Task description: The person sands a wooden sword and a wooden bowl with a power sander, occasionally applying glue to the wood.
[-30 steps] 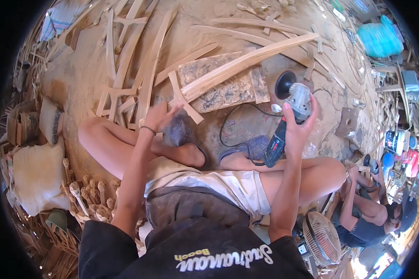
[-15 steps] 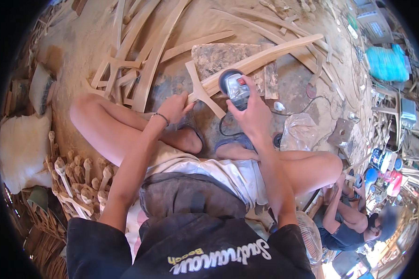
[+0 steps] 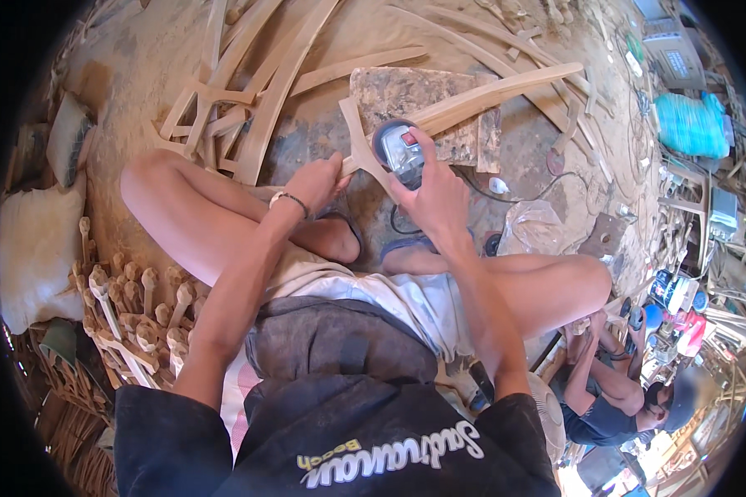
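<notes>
Moved leftward, the grinder (image 3: 401, 159) is held by the fingers of the right hand (image 3: 441, 199) over the long wooden piece (image 3: 506, 94), slanting from frame centre to upper right, its lower end clasped by the left hand (image 3: 317, 185).

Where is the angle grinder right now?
In the head view it's above the middle, slightly right of centre: the angle grinder is in the right hand, right beside the crosspiece of the sword-shaped wooden piece.

Grips a wooden sword (image 3: 481, 103) with left hand (image 3: 317, 184), holds a grinder (image 3: 403, 156) beside the sword's crossguard (image 3: 360, 146) with right hand (image 3: 439, 199).
</notes>
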Tool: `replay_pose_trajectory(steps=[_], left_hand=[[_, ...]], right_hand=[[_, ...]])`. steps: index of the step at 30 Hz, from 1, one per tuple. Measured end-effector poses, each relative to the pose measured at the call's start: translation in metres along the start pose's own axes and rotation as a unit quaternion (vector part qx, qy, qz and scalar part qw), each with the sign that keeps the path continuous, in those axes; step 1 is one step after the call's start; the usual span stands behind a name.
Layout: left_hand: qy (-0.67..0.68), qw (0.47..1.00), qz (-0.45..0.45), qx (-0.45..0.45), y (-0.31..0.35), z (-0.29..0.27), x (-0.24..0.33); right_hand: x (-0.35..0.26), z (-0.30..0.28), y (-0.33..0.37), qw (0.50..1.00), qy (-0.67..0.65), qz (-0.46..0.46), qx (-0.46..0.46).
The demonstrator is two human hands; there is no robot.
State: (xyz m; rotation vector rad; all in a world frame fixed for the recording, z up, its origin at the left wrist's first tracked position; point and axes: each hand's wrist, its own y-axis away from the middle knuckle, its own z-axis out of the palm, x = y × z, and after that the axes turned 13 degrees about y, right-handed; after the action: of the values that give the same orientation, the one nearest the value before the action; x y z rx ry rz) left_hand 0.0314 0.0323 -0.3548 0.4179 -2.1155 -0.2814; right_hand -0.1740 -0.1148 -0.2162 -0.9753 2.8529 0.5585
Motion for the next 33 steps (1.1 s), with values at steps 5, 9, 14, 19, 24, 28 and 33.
replay_pose_trajectory(steps=[5,9,14,19,24,28,33], left_hand=[[0.000,1.000,0.002,-0.023,-0.001,-0.003,0.001],[0.000,1.000,0.008,0.006,0.003,0.001,0.000],[-0.004,0.999,0.022,0.031,0.003,0.006,-0.002],[-0.026,0.999,0.001,0.036,0.004,0.006,0.003],[-0.032,0.999,0.006,0.038,0.003,0.007,0.003],[-0.039,0.998,0.009,0.039,0.004,0.007,0.001],[-0.026,1.000,0.001,0.014,-0.001,0.001,-0.001]], right_hand=[[0.005,0.005,-0.002,0.998,-0.013,0.001,0.057],[-0.007,0.002,-0.002,1.000,0.001,-0.006,0.022],[-0.003,0.011,-0.007,0.998,-0.015,-0.021,0.064],[-0.015,0.004,-0.008,0.999,0.003,-0.008,0.044],[-0.013,0.006,-0.002,0.999,0.018,-0.011,0.043],[-0.006,0.013,0.009,0.999,0.029,-0.018,0.039],[0.012,0.017,0.024,0.999,0.025,-0.017,0.026]])
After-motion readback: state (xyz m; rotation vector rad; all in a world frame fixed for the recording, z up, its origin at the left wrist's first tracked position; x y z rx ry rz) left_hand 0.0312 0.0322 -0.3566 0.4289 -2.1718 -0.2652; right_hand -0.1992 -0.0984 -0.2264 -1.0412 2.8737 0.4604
